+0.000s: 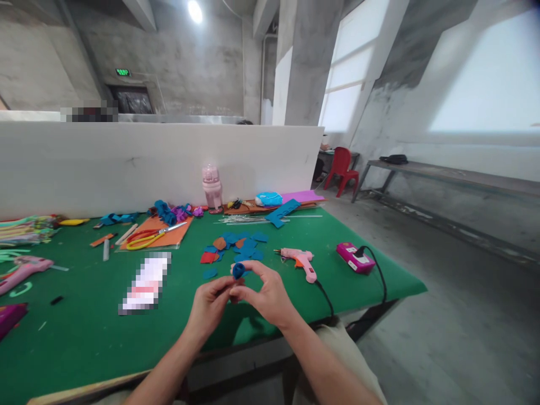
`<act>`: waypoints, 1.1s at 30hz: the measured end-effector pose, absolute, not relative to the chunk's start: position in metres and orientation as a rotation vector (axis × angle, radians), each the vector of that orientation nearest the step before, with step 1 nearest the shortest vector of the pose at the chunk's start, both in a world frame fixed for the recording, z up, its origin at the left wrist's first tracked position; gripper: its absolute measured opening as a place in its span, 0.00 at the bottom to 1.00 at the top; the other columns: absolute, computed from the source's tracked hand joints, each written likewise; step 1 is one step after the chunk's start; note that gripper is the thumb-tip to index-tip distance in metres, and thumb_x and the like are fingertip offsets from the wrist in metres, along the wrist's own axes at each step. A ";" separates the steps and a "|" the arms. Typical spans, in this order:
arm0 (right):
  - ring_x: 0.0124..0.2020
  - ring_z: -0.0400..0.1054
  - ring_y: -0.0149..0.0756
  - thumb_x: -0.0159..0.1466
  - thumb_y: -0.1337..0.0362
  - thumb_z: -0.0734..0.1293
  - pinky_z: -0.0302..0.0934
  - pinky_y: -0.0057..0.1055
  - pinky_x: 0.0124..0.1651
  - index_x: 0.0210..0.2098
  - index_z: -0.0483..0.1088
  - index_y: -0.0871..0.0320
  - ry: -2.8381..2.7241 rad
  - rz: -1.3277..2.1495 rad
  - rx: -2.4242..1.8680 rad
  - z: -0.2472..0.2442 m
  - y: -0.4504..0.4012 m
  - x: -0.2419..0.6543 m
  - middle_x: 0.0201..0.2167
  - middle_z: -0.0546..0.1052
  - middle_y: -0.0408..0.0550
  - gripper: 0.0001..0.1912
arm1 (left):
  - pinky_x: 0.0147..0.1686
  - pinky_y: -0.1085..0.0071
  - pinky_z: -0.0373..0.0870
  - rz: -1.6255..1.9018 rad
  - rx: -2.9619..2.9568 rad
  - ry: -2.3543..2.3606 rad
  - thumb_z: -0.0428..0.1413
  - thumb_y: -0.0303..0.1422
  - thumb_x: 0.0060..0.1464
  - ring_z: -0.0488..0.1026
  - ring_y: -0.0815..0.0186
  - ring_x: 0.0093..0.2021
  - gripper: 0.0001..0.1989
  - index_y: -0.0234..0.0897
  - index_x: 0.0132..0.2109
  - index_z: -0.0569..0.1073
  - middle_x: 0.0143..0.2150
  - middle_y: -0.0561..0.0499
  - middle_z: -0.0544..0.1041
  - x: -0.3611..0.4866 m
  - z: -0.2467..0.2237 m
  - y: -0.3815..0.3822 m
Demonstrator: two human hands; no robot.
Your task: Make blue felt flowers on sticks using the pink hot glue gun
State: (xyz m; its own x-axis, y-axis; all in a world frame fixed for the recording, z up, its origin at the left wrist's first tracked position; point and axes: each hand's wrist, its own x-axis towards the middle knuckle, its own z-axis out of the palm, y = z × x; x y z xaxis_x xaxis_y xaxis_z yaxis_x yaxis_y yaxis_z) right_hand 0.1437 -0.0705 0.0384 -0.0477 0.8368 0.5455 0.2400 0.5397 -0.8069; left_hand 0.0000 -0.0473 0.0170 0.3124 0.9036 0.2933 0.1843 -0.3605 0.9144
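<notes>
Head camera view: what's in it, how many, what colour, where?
Table: 1, green, foreground
Roll: 1, dark blue, between hands
Cut pieces: many, blue, orange and red, beyond hands
Glue guns: 2, pink, right of hands, far left
Boxes: 2, magenta, table's right, left edge
Scissors: 1 pair, red and yellow, on orange sheet
Bottle: 1, pink, before white divider
Rods: several, silvery, before bottle
Packet: 1, blue, right of bottle
Crumpled pieces: several, blue and purple, left of bottle
Strips: many, mixed colours, far left
Chair: 1, red, behind table, right
Bench: 1, grey, by right wall
Exit sign: 1, green, back wall
Left hand: 1, bare, holding roll
Right hand: 1, bare, holding roll
</notes>
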 end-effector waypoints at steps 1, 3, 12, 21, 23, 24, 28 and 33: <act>0.41 0.66 0.34 0.54 0.62 0.67 0.59 0.31 0.46 0.42 0.67 0.56 -1.581 0.648 -0.911 0.040 -0.071 0.145 0.39 0.73 0.46 0.16 | 0.27 0.74 0.66 1.118 1.765 0.991 0.52 0.34 0.49 0.69 0.68 0.24 0.09 0.35 0.30 0.75 0.23 0.52 0.74 -0.001 0.016 -0.046; 0.42 0.66 0.34 0.57 0.62 0.64 0.59 0.31 0.46 0.44 0.65 0.57 -1.534 0.680 -0.861 0.042 -0.072 0.148 0.40 0.72 0.48 0.15 | 0.27 0.74 0.67 1.135 1.783 1.013 0.52 0.34 0.49 0.69 0.68 0.24 0.09 0.35 0.31 0.76 0.23 0.52 0.75 -0.003 0.013 -0.044; 0.33 0.62 0.32 0.53 0.68 0.61 0.57 0.31 0.42 0.30 0.62 0.58 -1.588 0.483 -0.917 0.048 -0.081 0.153 0.29 0.66 0.44 0.05 | 0.30 0.74 0.69 1.230 1.821 1.003 0.52 0.30 0.49 0.72 0.68 0.27 0.09 0.37 0.35 0.76 0.29 0.51 0.77 -0.007 0.010 -0.039; 0.30 0.59 0.32 0.52 0.68 0.61 0.55 0.30 0.36 0.26 0.59 0.57 -1.603 0.349 -1.024 0.047 -0.081 0.149 0.26 0.65 0.43 0.03 | 0.30 0.74 0.68 1.225 1.895 0.969 0.52 0.30 0.50 0.70 0.68 0.28 0.09 0.37 0.37 0.76 0.29 0.50 0.76 -0.008 0.005 -0.038; 0.30 0.60 0.32 0.52 0.68 0.60 0.55 0.29 0.36 0.26 0.59 0.57 -1.604 0.349 -1.030 0.048 -0.081 0.150 0.26 0.65 0.43 0.03 | 0.30 0.73 0.68 1.220 1.908 0.969 0.52 0.31 0.50 0.70 0.68 0.28 0.09 0.37 0.37 0.76 0.29 0.50 0.76 -0.008 0.004 -0.038; 0.30 0.60 0.32 0.52 0.68 0.60 0.55 0.29 0.35 0.26 0.59 0.57 -1.604 0.348 -1.031 0.048 -0.081 0.150 0.26 0.65 0.43 0.02 | 0.30 0.73 0.68 1.217 1.909 0.972 0.52 0.31 0.50 0.70 0.68 0.28 0.09 0.37 0.37 0.76 0.29 0.50 0.76 -0.008 0.004 -0.038; 0.29 0.60 0.32 0.52 0.68 0.60 0.55 0.29 0.34 0.25 0.60 0.57 -1.600 0.333 -1.035 0.047 -0.080 0.149 0.25 0.66 0.43 0.01 | 0.30 0.73 0.68 1.212 1.913 0.976 0.51 0.31 0.50 0.71 0.67 0.28 0.09 0.37 0.36 0.76 0.29 0.50 0.76 -0.008 0.004 -0.038; 0.30 0.61 0.32 0.51 0.69 0.60 0.55 0.29 0.35 0.26 0.61 0.57 -1.591 0.351 -1.028 0.047 -0.080 0.150 0.26 0.66 0.43 0.02 | 0.31 0.73 0.68 1.183 1.930 0.950 0.51 0.30 0.50 0.71 0.67 0.29 0.10 0.38 0.37 0.76 0.30 0.50 0.76 -0.009 0.003 -0.038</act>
State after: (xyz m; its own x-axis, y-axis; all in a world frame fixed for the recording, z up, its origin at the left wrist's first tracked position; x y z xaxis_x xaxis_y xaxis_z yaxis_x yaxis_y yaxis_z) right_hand 0.1497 -0.0804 0.0470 0.0357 0.7650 0.6430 0.4236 0.5712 -0.7031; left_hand -0.0089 -0.0382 0.0033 0.3222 0.8451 0.4266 0.2342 -0.5078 0.8290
